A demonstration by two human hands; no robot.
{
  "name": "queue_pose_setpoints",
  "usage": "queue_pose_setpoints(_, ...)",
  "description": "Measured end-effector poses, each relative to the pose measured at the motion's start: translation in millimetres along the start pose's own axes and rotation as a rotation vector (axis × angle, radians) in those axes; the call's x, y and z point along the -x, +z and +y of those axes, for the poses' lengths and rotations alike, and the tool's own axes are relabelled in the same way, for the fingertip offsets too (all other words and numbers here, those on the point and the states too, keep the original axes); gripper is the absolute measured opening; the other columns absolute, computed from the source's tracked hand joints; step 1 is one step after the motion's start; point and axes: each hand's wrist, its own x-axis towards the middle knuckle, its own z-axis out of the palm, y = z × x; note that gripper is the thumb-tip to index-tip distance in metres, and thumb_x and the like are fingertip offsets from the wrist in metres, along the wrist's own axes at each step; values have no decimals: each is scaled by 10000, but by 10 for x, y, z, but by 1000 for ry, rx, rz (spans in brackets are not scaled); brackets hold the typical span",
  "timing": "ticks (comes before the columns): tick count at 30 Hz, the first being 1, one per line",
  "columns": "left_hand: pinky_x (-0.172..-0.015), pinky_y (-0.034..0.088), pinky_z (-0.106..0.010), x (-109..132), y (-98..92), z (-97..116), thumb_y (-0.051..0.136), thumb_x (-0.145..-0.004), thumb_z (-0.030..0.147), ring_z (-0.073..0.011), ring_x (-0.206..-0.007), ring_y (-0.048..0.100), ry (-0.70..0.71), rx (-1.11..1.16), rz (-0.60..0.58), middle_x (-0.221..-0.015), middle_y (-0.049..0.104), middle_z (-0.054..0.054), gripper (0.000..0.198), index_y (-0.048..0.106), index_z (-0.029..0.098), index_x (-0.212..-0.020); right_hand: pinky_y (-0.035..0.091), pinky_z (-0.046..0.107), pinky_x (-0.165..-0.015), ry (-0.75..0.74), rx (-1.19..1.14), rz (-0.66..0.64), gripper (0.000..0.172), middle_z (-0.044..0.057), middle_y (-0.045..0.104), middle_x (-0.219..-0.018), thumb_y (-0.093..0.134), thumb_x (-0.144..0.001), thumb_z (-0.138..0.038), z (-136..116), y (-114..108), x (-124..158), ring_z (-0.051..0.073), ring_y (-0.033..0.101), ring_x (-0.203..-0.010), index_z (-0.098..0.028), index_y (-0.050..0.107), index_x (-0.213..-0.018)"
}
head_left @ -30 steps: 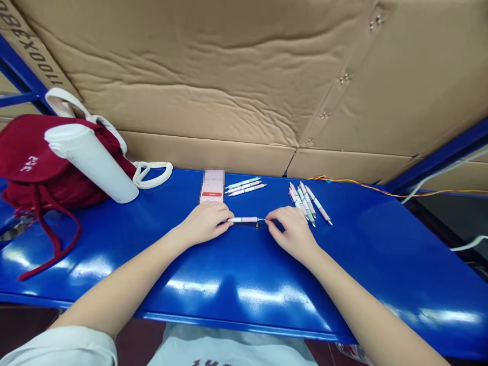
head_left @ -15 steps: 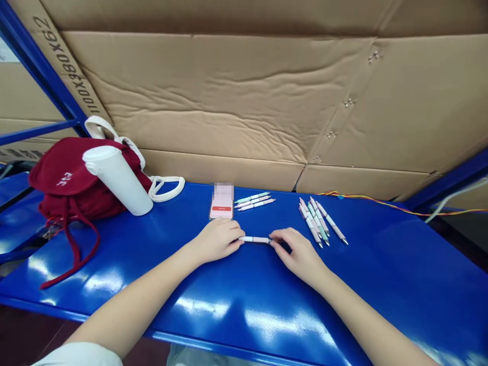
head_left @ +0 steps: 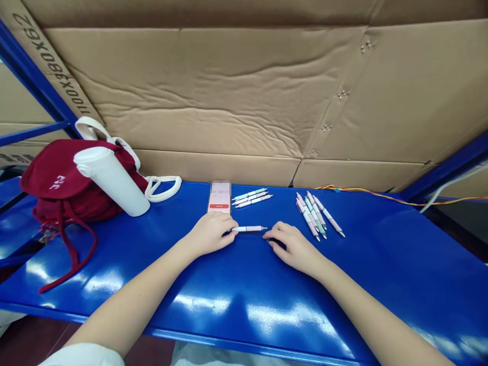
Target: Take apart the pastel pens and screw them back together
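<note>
Well | my left hand [head_left: 211, 235] is curled, fingertips at the end of the pale pink pen [head_left: 248, 229], grip unclear | my right hand [head_left: 294, 249] sits just off its tip, hold unclear | the pen lies flat between them on the blue table [head_left: 381, 259], within easy reach of both | the other pens [head_left: 312, 216] sit to the right, seemingly out of my way

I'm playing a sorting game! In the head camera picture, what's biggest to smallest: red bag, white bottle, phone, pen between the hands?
Red bag, white bottle, then phone and pen, too close to rank.
</note>
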Motion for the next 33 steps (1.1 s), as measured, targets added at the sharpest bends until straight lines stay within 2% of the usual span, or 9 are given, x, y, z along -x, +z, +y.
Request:
queue_pose_setpoints(6,-803,477,-306,8,-21,12,462,-898,283,-186,-894,623,4,0,-17,-935,695,-39,229,664,194,-961,472,346,-736,72,-29,62,115,61,606,-864,485,-847,-180,92,-51,19,196,577,-799,-194,592,-886)
queue_pose_setpoints(10,-794,482,-301,12,-10,27,468,-896,272,-182,-882,623,15,-3,-24,-922,691,-38,222,665,190,-957,482,311,-665,162,-105,144,101,36,611,-826,484,-854,-205,102,-38,34,159,574,-682,-194,557,-922)
queue_pose_setpoints(14,-808,481,-299,16,3,42,469,-900,285,-175,-887,620,26,8,-20,-938,685,-36,227,662,189,-969,492,308,-682,121,-143,187,106,42,612,-841,489,-851,-197,41,-22,29,163,590,-717,-200,572,-917)
queue_pose_setpoints(21,-806,477,-291,17,27,56,461,-903,290,-168,-872,615,43,11,-32,-922,677,-37,237,666,191,-972,497,328,-718,47,-163,194,109,52,619,-856,500,-861,-199,-45,-23,31,178,592,-768,-199,590,-923)
queue_pose_setpoints(33,-752,451,-277,11,77,90,437,-917,292,-160,-821,598,77,19,-34,-881,658,-33,246,661,195,-950,488,327,-693,35,-167,126,154,57,629,-824,480,-884,-238,-77,7,15,177,588,-734,-194,623,-919)
